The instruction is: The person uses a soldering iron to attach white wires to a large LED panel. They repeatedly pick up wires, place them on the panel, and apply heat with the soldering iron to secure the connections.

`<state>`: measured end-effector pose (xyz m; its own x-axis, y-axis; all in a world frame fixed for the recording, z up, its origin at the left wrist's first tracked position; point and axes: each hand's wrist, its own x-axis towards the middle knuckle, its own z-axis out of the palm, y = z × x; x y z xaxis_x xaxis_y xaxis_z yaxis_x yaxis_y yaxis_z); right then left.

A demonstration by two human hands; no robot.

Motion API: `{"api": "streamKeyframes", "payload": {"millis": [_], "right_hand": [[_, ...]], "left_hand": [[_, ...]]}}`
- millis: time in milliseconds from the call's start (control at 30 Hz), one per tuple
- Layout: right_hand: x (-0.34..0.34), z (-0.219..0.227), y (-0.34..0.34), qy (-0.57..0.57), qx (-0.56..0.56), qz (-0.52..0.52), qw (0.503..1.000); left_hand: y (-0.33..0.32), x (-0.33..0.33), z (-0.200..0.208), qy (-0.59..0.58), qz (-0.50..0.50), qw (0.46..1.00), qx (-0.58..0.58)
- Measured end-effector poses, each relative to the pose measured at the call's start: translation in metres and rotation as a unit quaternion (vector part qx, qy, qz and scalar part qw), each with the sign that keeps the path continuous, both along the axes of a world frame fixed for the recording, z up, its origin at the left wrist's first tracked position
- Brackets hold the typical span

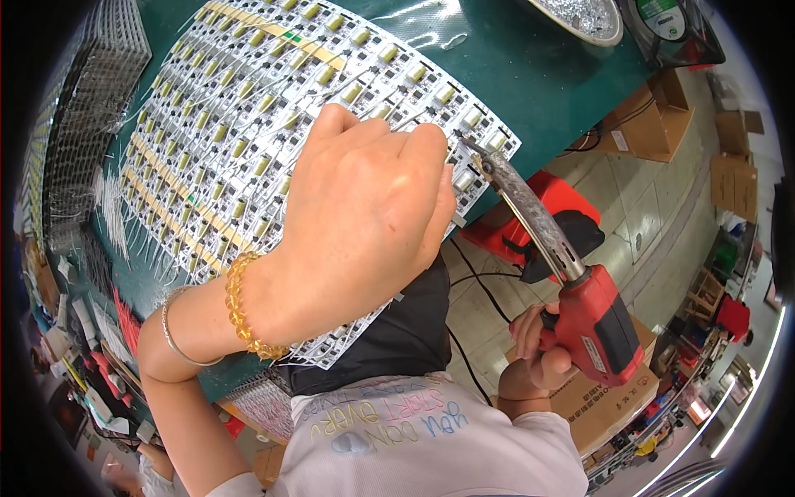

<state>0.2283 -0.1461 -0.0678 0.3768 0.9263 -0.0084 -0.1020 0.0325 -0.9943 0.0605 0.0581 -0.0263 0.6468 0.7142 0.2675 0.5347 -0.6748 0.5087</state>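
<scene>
A large white panel of small circuit boards (211, 108) lies on the green table top, set with rows of yellow-green components and thin white wires. My left hand (373, 199) is closed above the panel's near right part, knuckles up. Its fingertips and whatever they pinch are hidden beneath it. In my right hand (542, 364) is a red and black soldering gun (596, 323), gripped by its handle. The gun's long metal barrel slants up to the left. Its tip is at the panel's right edge, just right of my left hand's fingers.
Stacked board panels (87, 124) stand at the left, near loose white wires (112, 215) and red wires (127, 319). A dish of silvery scraps (592, 21) sits at the table's far right. A red stool (571, 195) and cardboard boxes (654, 124) stand on the right.
</scene>
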Motion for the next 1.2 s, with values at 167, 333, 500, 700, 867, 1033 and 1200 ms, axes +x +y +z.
{"api": "streamKeyframes", "payload": {"millis": [167,333,500,700,867,1033,1200], "right_hand": [[0.007,-0.007,-0.005,0.007,0.015,0.025,1.0],[0.005,-0.006,-0.01,-0.048,-0.005,-0.007,0.999],[0.006,-0.008,-0.011,-0.074,-0.01,-0.009,0.997],[0.01,-0.01,-0.01,-0.109,-0.004,0.009,0.994],[0.001,-0.004,-0.003,-0.018,0.016,-0.012,1.0],[-0.002,-0.001,0.001,-0.02,0.004,-0.027,0.999],[0.011,-0.006,-0.01,-0.134,0.001,-0.072,0.988]], "left_hand": [[0.0,0.0,0.0,-0.005,0.0,1.0,0.001],[0.001,0.0,0.0,-0.007,0.001,1.0,0.002],[0.0,0.0,0.0,-0.006,-0.001,1.0,-0.003],[0.0,0.0,0.001,0.002,-0.001,1.0,-0.003],[-0.001,0.0,0.001,0.001,0.0,1.0,0.003],[0.0,0.0,0.002,0.012,0.0,1.0,0.004],[-0.003,-0.015,0.02,0.049,0.005,0.999,0.0]]}}
